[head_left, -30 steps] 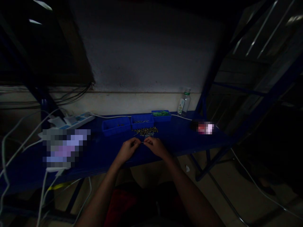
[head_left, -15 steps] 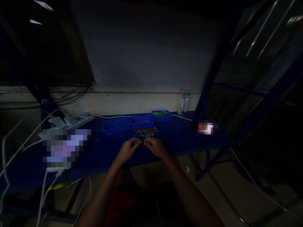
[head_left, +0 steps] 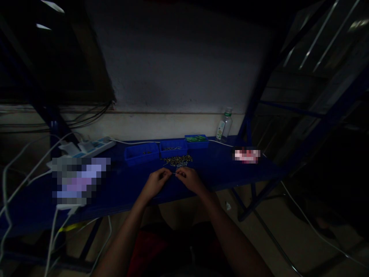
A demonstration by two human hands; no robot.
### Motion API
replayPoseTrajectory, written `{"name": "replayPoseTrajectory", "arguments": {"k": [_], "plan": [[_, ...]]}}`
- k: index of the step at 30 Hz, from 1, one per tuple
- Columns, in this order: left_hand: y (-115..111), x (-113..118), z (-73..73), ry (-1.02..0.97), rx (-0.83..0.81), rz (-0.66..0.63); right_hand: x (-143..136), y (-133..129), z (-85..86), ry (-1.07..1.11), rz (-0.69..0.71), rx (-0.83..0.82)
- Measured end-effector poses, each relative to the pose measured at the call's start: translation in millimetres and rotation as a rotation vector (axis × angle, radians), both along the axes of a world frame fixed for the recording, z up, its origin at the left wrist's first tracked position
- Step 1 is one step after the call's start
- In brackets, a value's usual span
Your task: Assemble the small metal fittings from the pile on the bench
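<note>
My left hand (head_left: 158, 181) and my right hand (head_left: 188, 177) meet fingertip to fingertip over the front of the blue table (head_left: 219, 169). Both are closed in a pinch. A small thin piece (head_left: 173, 173) shows as a pale line between the fingertips; the dark hides its exact kind. Just beyond my hands lies a pile of small brass-coloured metal parts (head_left: 180, 159). Some thin silvery pieces (head_left: 181, 165) lie at its near edge, close to my right fingers.
Behind the pile stand a blue bin (head_left: 142, 154) with a few small parts, another blue bin (head_left: 173, 147) with thin metal pieces, and a blue bin (head_left: 196, 141) with green items. A clear bottle (head_left: 224, 126) stands back right. A power strip (head_left: 93, 148) with cables lies left.
My hands stay almost in place, still pinched together. A little more of the thin piece shows between the fingertips. The blurred patch at the right of the table looks different.
</note>
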State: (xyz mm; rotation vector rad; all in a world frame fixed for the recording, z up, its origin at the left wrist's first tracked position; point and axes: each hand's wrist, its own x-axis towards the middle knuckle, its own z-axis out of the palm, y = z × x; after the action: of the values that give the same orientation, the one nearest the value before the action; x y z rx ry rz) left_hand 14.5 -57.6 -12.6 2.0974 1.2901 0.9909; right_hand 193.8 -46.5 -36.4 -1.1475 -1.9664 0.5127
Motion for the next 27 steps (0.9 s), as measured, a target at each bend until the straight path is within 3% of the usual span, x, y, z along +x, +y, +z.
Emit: {"name": "replayPoseTrajectory", "arguments": {"k": [11,17,22,27], "plan": [[0.2,1.1,-1.1,0.000,-0.033,-0.053,0.5,-2.5,0.7,-0.163,0.078,0.052],[-2.4,1.5,3.1,0.030,-0.004,-0.071,1.1,-2.2,1.5,-0.133,0.095,0.025],[-2.2,1.7,3.2,-0.028,0.024,0.009,2.3,-3.5,3.0,-0.013,0.079,0.002],[0.8,1.0,0.4,0.027,0.017,-0.074,2.1,-3.6,3.4,0.031,0.057,-0.020]]}}
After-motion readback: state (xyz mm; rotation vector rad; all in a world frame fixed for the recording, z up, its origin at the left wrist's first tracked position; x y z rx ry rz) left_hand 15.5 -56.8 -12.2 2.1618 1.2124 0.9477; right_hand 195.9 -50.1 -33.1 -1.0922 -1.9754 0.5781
